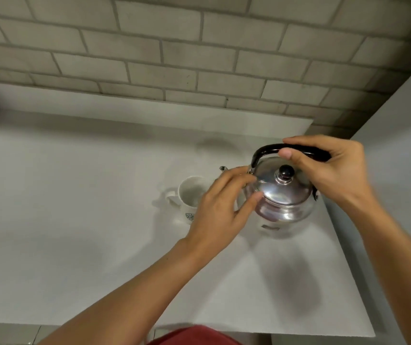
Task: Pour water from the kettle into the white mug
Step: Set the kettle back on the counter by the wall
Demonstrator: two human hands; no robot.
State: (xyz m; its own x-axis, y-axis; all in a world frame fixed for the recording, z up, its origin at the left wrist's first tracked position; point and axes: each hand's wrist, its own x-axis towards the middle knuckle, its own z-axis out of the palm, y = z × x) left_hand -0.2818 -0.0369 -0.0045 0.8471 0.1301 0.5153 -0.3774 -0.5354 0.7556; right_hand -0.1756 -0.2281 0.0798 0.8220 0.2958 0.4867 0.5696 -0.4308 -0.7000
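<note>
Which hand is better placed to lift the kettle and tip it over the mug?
The right hand: it already grips the kettle's black handle. The left hand only touches its side, beside the mug.

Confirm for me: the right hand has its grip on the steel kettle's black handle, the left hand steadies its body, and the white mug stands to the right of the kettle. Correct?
Not quite. The head view shows the white mug to the left of the shiny steel kettle, beyond the left hand. The rest holds: the right hand grips the black handle.
</note>
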